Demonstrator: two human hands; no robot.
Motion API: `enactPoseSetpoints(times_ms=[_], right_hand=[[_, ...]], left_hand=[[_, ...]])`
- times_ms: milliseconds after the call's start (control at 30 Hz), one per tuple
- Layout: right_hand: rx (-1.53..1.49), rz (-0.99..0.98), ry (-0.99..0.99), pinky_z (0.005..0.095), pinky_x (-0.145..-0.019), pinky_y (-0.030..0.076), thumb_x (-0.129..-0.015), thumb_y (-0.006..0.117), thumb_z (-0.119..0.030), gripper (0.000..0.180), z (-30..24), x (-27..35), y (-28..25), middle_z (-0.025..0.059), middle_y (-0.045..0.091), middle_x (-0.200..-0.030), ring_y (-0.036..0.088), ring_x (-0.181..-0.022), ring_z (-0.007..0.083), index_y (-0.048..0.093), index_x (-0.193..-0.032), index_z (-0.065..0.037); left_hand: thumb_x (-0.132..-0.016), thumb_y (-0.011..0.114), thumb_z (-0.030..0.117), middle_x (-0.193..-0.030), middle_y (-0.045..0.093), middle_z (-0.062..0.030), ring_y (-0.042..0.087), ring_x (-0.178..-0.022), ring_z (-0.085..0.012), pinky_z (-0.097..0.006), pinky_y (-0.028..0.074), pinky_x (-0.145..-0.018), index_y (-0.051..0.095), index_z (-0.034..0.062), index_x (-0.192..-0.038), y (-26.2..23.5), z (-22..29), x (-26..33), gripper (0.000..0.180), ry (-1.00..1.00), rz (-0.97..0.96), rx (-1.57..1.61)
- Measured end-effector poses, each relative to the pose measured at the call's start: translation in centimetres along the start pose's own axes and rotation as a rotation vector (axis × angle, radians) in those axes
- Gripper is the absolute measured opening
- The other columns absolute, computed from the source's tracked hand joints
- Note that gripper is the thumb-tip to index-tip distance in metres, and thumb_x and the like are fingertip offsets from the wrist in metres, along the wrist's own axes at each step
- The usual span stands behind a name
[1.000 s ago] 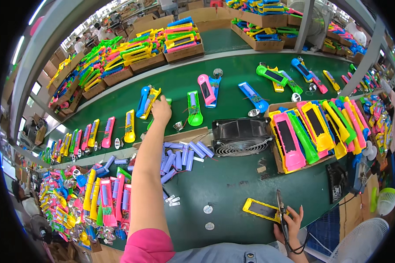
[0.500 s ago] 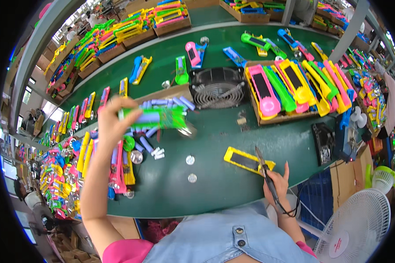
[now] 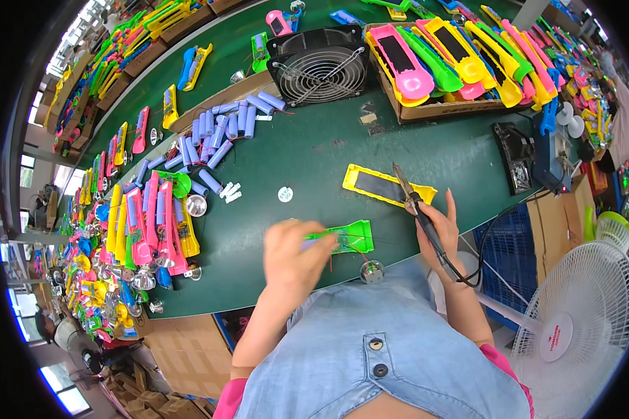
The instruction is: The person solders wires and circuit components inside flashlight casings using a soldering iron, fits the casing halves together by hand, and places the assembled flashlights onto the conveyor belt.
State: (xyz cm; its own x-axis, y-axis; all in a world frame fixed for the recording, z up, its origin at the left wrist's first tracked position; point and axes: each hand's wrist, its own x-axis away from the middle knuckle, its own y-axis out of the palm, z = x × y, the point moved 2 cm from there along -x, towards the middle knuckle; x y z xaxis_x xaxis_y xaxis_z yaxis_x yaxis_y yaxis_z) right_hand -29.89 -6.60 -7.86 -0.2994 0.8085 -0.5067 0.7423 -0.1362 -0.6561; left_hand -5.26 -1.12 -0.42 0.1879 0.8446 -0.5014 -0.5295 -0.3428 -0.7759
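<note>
Head view: I read the left hand (image 3: 295, 253) as closed on a green plastic housing (image 3: 346, 237), fingers clamped on its left end. The housing lies flat near the front edge of the green desk (image 3: 307, 150), with thin wires showing at its open face; whether it rests fully on the desk or is slightly lifted I cannot tell. The right hand (image 3: 442, 234) has its fingers wrapped shut around a soldering iron (image 3: 414, 204), tip pointing up and away over a yellow housing (image 3: 388, 187) that lies just beyond the green one. A small round reflector (image 3: 372, 272) sits at the desk edge between the 2 hands.

I judge the step in hand to be positioning the green housing for soldering. The next move calls for a steady hold on the housing and the iron tip lowered to the wire joint, clear of the plastic walls and of the left fingers.
</note>
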Motion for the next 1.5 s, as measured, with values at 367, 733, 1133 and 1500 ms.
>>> enactPoseSetpoints(times_ms=[367,733,1133,1500], right_hand=[[-0.196,0.099,-0.054,0.0483,-0.095,0.039,-0.075,0.06,0.004,0.027,0.0,0.6,0.9,0.0101,0.065,-0.091,0.064,-0.08,0.0233,0.058,-0.101,-0.004],[-0.428,-0.231,-0.096,0.0382,-0.081,0.048,-0.074,0.065,0.0,0.032,-2.2,0.1,0.4,0.0138,0.064,-0.09,0.065,-0.079,0.0269,0.055,-0.105,-0.003],[-1.055,0.061,0.706,0.026,-0.057,0.052,-0.081,0.061,-0.003,0.013,-4.4,-0.4,2.6,0.0114,0.062,-0.075,0.061,-0.065,0.0148,0.058,-0.091,0.005],[-1.037,-0.068,0.801,0.02,-0.05,0.045,-0.081,0.061,-0.003,0.011,-4.4,-0.8,4.6,0.0086,0.064,-0.078,0.062,-0.063,0.0125,0.059,-0.09,0.003]], left_hand=[[-0.077,0.06,0.002,-0.098,0.054,-0.0089,0.052,-0.09,-0.021,-0.034,0.042,-0.078,0.053,0.0036,-0.084,5.8,0.6,0.1,0.01,-0.228,-0.287,0.682],[-0.072,0.064,0.001,-0.077,0.058,-0.0047,0.056,-0.075,-0.0191,-0.032,0.043,-0.074,0.063,0.0031,-0.076,2.0,-2.4,0.1,0.005,-0.415,0.111,0.423],[-0.071,0.057,0.005,-0.071,0.052,-0.0105,0.051,-0.077,-0.0286,-0.037,0.042,-0.07,0.058,0.003,-0.07,3.0,-4.8,-1.2,0.003,-0.136,-0.495,0.061],[-0.074,0.054,0.006,-0.075,0.05,-0.0139,0.052,-0.079,-0.0296,-0.037,0.044,-0.069,0.058,0.0011,-0.069,3.6,-4.4,-1.2,0.008,-0.137,-0.553,-0.026]])
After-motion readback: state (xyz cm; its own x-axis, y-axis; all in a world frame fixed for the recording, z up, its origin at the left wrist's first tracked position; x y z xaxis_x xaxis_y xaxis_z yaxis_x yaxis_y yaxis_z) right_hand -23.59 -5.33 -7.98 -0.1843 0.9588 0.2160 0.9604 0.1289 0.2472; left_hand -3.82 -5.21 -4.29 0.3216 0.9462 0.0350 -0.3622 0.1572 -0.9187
